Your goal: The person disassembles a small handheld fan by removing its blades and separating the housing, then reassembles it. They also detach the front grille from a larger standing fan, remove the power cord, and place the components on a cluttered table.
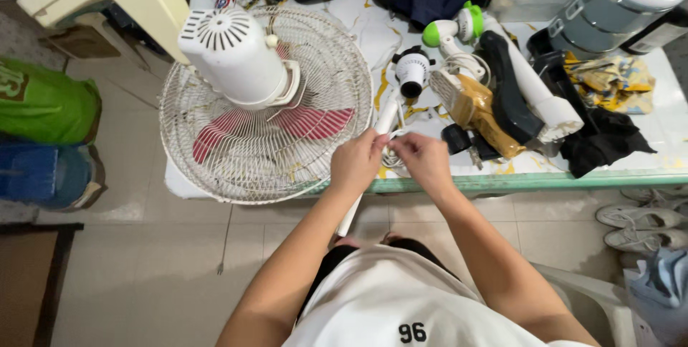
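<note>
Cluttered table point(502, 182) with a green front edge. On its left end lies a white electric fan point(265, 103), face down: wire cage, red blades under it, white motor housing on top. It sits just left of both hands. To the right: small white motor part point(412, 71) with dark centre, green-and-white handheld gadget point(451, 30), brown-yellow tool point(481, 111), long black piece point(507, 89), white tube point(537, 93), black cloth point(605, 139). Grey lidded pot point(616, 3) at top right. Floor: green bag point(43, 103) and blue bag point(39, 175) on the left, white sneakers point(641, 218) on the right.

White cord point(393, 155), thin and bundled in loops, sits at the table's front edge between the two hands. A white pole point(373, 161) runs from the table down past the edge beneath the hands, towards the person's lap.

Left hand point(356, 164): fingers curled, pinching the cord from the left. Right hand point(424, 159): fingers closed on the cord from the right. The hands are nearly touching, and fingertips hide part of the bundle.
</note>
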